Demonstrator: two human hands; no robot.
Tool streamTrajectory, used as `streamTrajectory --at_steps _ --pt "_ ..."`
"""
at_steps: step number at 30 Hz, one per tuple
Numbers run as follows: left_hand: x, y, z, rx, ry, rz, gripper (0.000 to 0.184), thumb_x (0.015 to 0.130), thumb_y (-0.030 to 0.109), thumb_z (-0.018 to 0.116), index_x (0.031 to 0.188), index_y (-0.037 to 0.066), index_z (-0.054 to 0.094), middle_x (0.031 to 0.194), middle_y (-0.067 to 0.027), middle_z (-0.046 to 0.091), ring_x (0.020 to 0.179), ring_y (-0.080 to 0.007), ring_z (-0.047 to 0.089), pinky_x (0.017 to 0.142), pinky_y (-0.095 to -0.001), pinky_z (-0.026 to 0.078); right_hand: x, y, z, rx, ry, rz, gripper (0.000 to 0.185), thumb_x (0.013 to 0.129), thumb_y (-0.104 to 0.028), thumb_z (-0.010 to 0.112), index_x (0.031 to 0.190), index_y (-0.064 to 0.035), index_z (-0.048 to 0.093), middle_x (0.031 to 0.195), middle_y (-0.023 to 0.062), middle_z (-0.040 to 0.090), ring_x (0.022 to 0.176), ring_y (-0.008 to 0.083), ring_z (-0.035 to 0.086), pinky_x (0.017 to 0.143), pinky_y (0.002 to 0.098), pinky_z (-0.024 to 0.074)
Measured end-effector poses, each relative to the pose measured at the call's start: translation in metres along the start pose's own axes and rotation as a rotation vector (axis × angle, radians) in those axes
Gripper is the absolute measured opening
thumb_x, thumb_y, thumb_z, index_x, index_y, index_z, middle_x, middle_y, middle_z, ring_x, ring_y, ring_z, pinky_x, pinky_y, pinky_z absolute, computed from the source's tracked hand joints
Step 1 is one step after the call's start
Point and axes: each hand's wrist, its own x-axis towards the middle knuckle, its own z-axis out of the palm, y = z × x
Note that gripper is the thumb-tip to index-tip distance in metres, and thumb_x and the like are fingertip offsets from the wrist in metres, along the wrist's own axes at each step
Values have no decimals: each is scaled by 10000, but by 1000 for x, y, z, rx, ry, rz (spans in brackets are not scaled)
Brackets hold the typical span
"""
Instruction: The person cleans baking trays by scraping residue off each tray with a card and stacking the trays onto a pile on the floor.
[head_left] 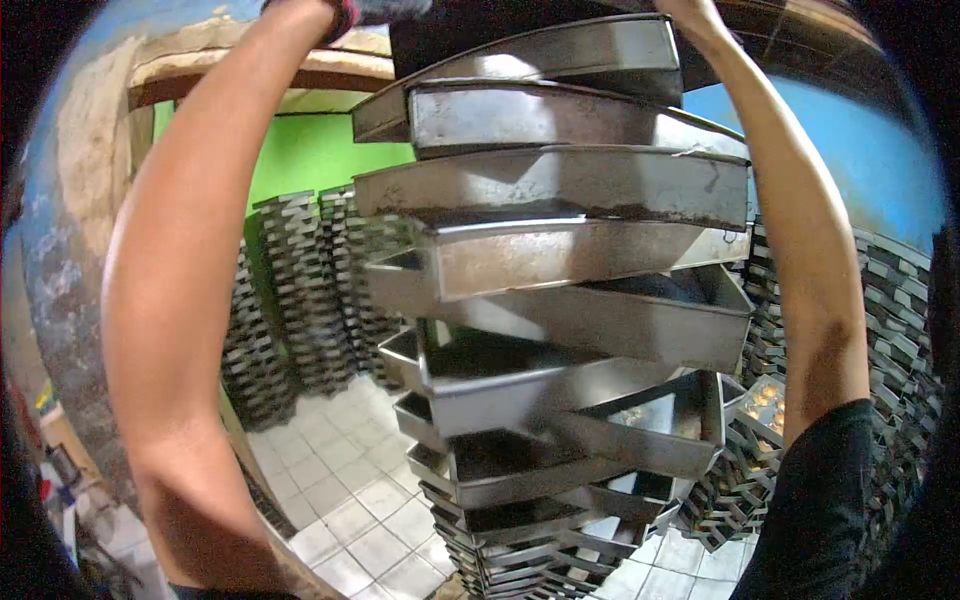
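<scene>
A tall stack of metal trays rises in front of me, each tray turned at an angle to the one below. Both my arms are raised around it. My left hand, in a grey glove, shows only in part at the top edge, close to the upper left of the stack. My right hand is mostly cut off at the top edge, beside the upper right corner of the highest visible tray. The fingers of both hands are out of sight, so their hold on any tray cannot be made out.
More stacks of trays stand by the green wall at the back left. Others line the blue wall on the right. One tray there holds yellowish-brown items. White floor tiles surround the stack's lower part.
</scene>
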Motion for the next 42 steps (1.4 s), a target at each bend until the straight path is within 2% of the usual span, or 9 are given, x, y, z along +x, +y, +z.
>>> streamTrajectory --at_steps 6,7,22,26,27,31,35,38,42 --pt "-12 -3 39 87 -108 -16 453 779 45 600 1230 32 561 1140 -223 646 1067 -413 612 926 -480 497 -26 -26 4 534 -486 309 469 998 -282 667 1330 44 608 1243 107 684 1164 210 586 1019 383 453" --pt "-13 -29 68 77 -55 1 529 779 41 613 1301 36 526 1200 -234 620 1119 -415 604 994 -477 485 -4 89 51 502 -799 -192 506 992 -313 677 1333 57 615 1266 125 674 1168 205 581 1030 369 442" --pt "-84 20 37 -33 255 -135 789 863 266 753 1547 99 397 1511 -159 486 1411 -321 461 1194 -413 359 -54 17 -55 459 128 559 726 989 -696 489 973 -11 726 815 70 651 727 181 554 725 360 457" --pt "-205 77 -5 -489 242 -580 702 923 201 731 1525 37 412 1525 -167 473 1418 -285 455 1172 -419 383 -136 68 -140 786 39 297 646 1052 -551 471 1496 -99 349 1160 142 651 861 183 669 804 349 575" --pt "-239 107 -6 -518 166 -659 693 925 185 726 1523 28 411 1515 -179 481 1412 -290 462 1171 -415 384 -167 63 -166 826 -87 295 778 1083 -557 379 1662 -135 76 1395 186 590 899 206 653 837 377 583" --pt "-355 294 -16 -919 222 -1333 502 954 82 640 1433 37 497 1395 -151 563 1285 -261 573 1059 -417 510 -303 56 -208 782 -148 379 804 1061 -573 412 1650 -117 108 1427 179 555 978 219 608 897 388 518" --pt "-477 471 -46 -956 -452 -1431 466 1048 178 541 1485 49 447 1526 -135 418 1415 -246 427 1124 -417 441 -419 51 -218 797 -172 567 832 1039 -588 446 1638 -100 141 1460 173 519 1057 232 562 957 398 453" --pt "-362 568 -33 -905 -279 -1867 458 1082 190 515 1521 84 440 1578 -130 369 1425 -242 410 1178 -401 361 -469 52 -212 829 -135 670 852 1022 -600 470 1629 -87 165 1484 168 493 1117 242 528 1001 406 405" --pt "-405 632 -22 -954 -425 -1597 604 1086 189 516 1608 77 236 1578 -108 355 1415 -197 376 1198 -365 312 -515 59 -203 888 -68 777 880 999 -615 504 1617 -69 197 1517 162 458 1196 255 482 1061 417 340"
